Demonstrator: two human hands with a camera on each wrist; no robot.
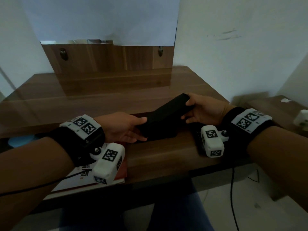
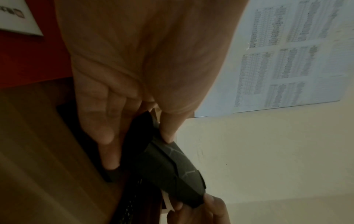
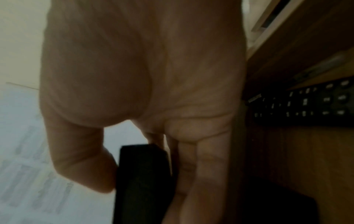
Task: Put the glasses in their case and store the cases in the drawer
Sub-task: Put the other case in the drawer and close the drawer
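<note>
Both hands hold one long black glasses case [image 1: 165, 115] tilted above the front of the wooden desk [image 1: 100, 90]. My left hand [image 1: 141, 129] grips its lower left end, thumb on top and fingers beneath. My right hand [image 1: 188, 110] pinches the raised right end. The left wrist view shows the case [image 2: 172, 166] between the thumb and fingers of my left hand [image 2: 138, 145], with the right hand [image 2: 201, 212] at its far end. In the right wrist view, the case [image 3: 141, 197] sits between the right hand's thumb and fingers [image 3: 184, 174]. A second dark shape [image 1: 160, 135] lies under it. No glasses show.
Below the desk edge lies a lower wooden surface [image 1: 166, 157], seemingly an open drawer, holding a red and white book [image 1: 86, 182] at left and a black remote [image 3: 306, 104] at right. A blue object [image 1: 20, 141] sits far left. Paper covers the mirror [image 1: 103, 19] behind.
</note>
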